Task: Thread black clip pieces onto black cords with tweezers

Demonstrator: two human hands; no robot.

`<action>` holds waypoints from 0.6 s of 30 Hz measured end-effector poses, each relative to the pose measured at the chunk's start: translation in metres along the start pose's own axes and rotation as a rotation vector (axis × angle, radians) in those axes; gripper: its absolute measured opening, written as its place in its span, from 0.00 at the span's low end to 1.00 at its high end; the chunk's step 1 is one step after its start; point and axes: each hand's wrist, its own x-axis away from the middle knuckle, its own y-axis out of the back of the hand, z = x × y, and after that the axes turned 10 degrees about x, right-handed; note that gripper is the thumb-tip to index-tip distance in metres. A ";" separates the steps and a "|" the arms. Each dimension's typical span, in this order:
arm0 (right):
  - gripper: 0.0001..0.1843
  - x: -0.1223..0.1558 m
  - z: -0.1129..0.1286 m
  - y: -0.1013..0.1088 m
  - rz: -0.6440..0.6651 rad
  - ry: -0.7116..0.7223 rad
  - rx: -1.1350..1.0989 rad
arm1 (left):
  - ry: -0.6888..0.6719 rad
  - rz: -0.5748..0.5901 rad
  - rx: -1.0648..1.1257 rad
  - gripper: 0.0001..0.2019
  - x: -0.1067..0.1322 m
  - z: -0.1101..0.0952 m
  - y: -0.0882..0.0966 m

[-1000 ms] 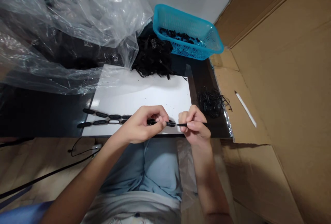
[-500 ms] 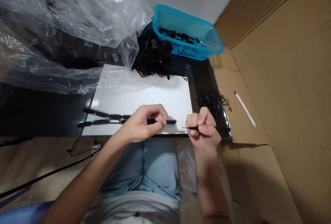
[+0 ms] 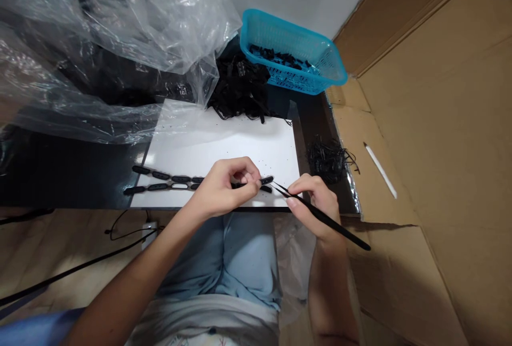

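My left hand [image 3: 234, 186] is closed, thumb against fingers, around the right part of a strip of black oblong pieces [image 3: 181, 179]. One black oblong piece [image 3: 267, 180] sticks out past its fingertips. My right hand [image 3: 316, 202] grips black tweezers [image 3: 326, 220] between thumb and fingers. The tweezers' two tips are spread apart and sit close to the end of that piece; whether they touch it I cannot tell. A second row of linked pieces [image 3: 158, 187] lies just below the first, and my left hand covers part of both rows.
A white sheet [image 3: 224, 138] lies on the dark table, dotted with black specks. Behind it sit a heap of black parts [image 3: 240, 87] and a blue basket [image 3: 296, 74]. Black strands [image 3: 328, 159] lie at right, near a white pen-like stick [image 3: 380, 170]. Clear plastic [image 3: 180, 21] covers the upper left.
The tweezers have turned in my right hand, so their tips now point left and are spread. My right hand has opened out from a fist-like hold. The piece's end beyond my left fingertips has risen slightly.
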 end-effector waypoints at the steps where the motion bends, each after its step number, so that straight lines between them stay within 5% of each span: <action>1: 0.08 -0.001 0.002 0.000 0.006 0.018 0.026 | 0.005 -0.002 -0.025 0.04 0.000 0.002 -0.001; 11: 0.07 -0.012 0.023 0.004 0.051 0.198 0.342 | -0.036 -0.061 -0.072 0.05 -0.002 0.009 -0.002; 18: 0.08 -0.012 0.028 0.004 0.008 0.203 0.333 | -0.027 -0.076 -0.158 0.05 -0.001 0.012 -0.001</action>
